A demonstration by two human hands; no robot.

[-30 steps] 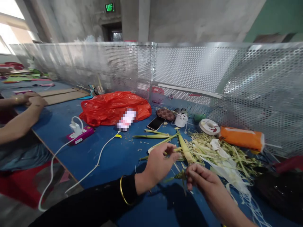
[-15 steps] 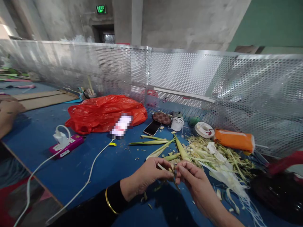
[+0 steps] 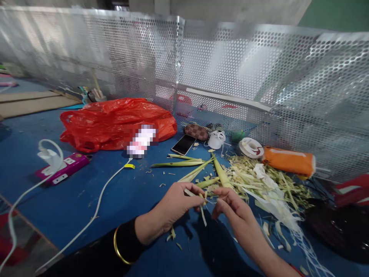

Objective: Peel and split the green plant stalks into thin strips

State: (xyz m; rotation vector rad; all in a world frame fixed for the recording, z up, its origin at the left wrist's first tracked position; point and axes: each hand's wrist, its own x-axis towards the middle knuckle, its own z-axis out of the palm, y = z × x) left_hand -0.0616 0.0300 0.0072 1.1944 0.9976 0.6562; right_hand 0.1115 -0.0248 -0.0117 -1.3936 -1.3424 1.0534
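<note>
My left hand [image 3: 180, 202] pinches a few narrow, pale green plant strips [image 3: 203, 216] between thumb and fingers; one end hangs below the fingertips. Close beside it, my right hand [image 3: 235, 207] has its fingers curled in a pinch. A fine white thread [image 3: 211, 202] shows in the gap between the hands and seems to end at the right fingertips. Beyond the hands lie pale green stalks [image 3: 221, 173] and long pointed leaf pieces [image 3: 181, 164]. A heap of shredded plant fibre [image 3: 245, 175] is to the right, with white threads [image 3: 300, 238] trailing from it.
A red plastic bag [image 3: 115, 119], a lit phone [image 3: 142, 141] on a white cable, and a purple power strip [image 3: 65, 169] are on the left. Behind stand a dark phone [image 3: 183, 144], a checkered case [image 3: 196, 132], a tape roll [image 3: 251, 147], an orange packet [image 3: 290, 161] and a perforated metal screen [image 3: 225, 73].
My hands have moved slightly apart, and a thread shows between them. A strip now hangs from my left fingers. The view has tilted down, and the other person's arm has left it.
</note>
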